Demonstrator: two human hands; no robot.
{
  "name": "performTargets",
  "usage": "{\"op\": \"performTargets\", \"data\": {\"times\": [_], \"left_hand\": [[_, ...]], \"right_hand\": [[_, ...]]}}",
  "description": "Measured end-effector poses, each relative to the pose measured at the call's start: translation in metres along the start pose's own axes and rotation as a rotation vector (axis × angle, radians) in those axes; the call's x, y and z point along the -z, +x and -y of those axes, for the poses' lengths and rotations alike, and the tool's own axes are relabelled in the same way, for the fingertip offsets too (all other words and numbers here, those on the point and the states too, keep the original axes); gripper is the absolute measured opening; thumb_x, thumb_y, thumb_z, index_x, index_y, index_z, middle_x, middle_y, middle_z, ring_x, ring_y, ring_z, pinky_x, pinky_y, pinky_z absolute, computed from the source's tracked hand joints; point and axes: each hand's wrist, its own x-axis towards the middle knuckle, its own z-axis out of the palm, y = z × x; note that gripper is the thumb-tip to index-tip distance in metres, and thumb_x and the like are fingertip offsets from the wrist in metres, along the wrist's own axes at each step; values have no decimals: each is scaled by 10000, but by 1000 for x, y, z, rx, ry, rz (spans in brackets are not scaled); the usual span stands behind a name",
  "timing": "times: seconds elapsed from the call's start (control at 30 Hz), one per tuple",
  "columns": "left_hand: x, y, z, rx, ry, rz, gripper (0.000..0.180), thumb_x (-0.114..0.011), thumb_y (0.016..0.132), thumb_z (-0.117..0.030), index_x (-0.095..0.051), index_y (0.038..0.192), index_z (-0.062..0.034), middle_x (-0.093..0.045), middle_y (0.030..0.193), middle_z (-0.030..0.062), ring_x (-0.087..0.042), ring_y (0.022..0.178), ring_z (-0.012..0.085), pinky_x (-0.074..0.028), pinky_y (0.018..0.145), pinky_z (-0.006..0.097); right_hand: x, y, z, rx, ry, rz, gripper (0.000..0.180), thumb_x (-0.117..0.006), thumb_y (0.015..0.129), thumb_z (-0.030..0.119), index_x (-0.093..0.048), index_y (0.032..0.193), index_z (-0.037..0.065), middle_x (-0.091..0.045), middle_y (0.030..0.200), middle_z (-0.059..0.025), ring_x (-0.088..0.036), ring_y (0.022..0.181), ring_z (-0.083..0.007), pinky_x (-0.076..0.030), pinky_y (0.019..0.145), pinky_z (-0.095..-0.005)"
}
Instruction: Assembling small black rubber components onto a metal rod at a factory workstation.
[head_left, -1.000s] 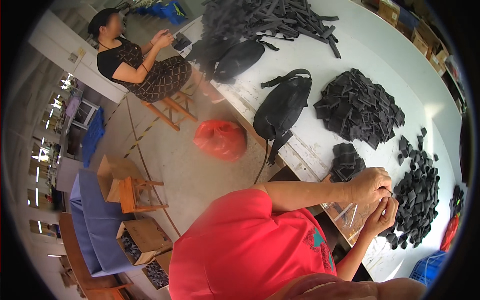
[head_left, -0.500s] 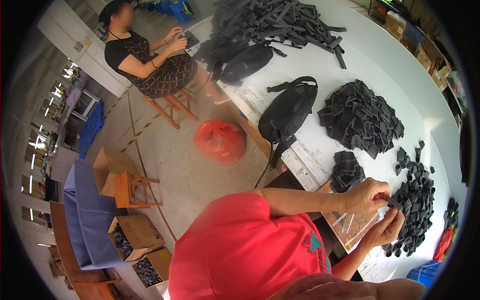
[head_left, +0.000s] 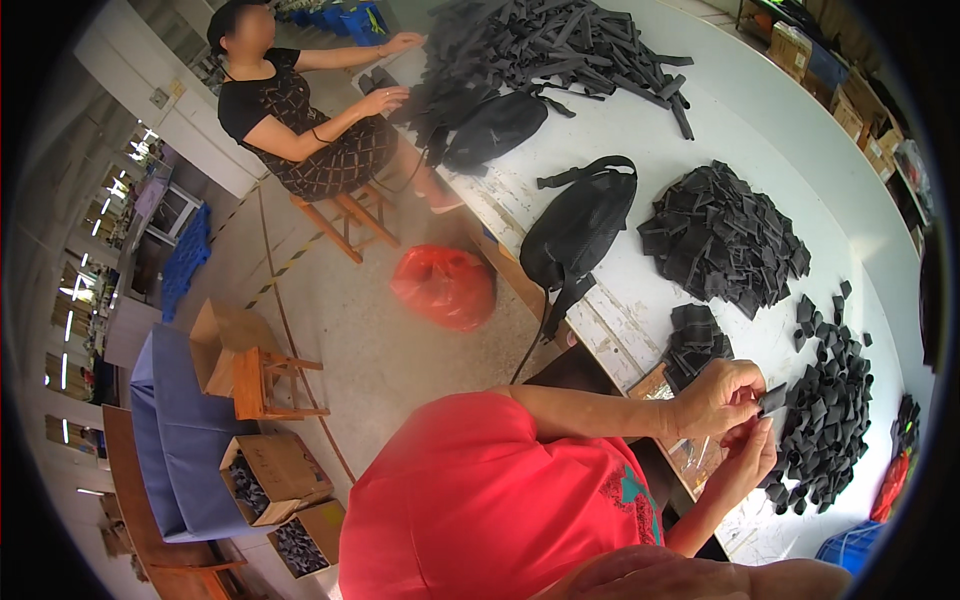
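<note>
Your left hand (head_left: 712,402) is clamped on the black piece (head_left: 772,400), which juts past the fingertips; right hand (head_left: 748,455) alongside, can't tell if pinching.

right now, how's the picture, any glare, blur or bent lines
Head view: the table curves strongly toward the rim, and the corners are black. Head view: the far-left lights glare white, and haze softens the left of the strip pile. Head view: the left hand and right hand look fairly sharp.
</note>
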Motion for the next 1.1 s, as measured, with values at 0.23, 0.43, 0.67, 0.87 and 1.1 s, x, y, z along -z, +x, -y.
{"op": "performTargets", "data": {"times": [0.23, 0.43, 0.67, 0.87, 1.1], "left_hand": [[5, -5, 3, 68, 73, 136, 102, -617, 689, 46, -547, 759, 20, -578, 620, 106, -550, 534, 116, -432, 506, 266], [8, -8, 7, 115, 72, 278, 106, -627, 683, 54, -545, 746, 30, -580, 625, 100, -540, 542, 101, -430, 504, 265], [3, -16, 5, 176, 3, 100, 73, -601, 693, 40, -540, 721, 11, -574, 624, 102, -542, 549, 108, -422, 492, 272], [-6, -24, 14, -114, 327, -57, 65, -541, 669, 36, -536, 703, -18, -533, 634, 119, -535, 534, 273, -419, 488, 357], [-3, -27, 25, -89, 271, -3, 80, -536, 697, 37, -528, 752, -21, -533, 664, 114, -546, 575, 286, -428, 512, 356]], "right_hand": [[-4, -9, 4, 577, -786, -60, 120, -581, 871, 94, -569, 929, -10, -564, 898, -65, -512, 796, -125, -414, 660, -237], [13, -7, -4, 455, -730, 7, 59, -562, 858, 3, -576, 912, -16, -573, 852, -55, -542, 773, -108, -446, 667, -223], [13, -9, -12, 577, -913, -82, 78, -605, 806, -15, -577, 879, -18, -568, 755, -49, -502, 554, -114, -416, 498, -241], [9, -6, -24, 906, -1256, -141, 167, -629, 741, -51, -569, 884, 10, -559, 753, -102, -513, 543, -206, -409, 464, -296], [12, -9, -23, 815, -1189, -101, 130, -590, 755, -75, -555, 856, -2, -526, 712, -93, -483, 516, -195, -376, 445, -293]]}}
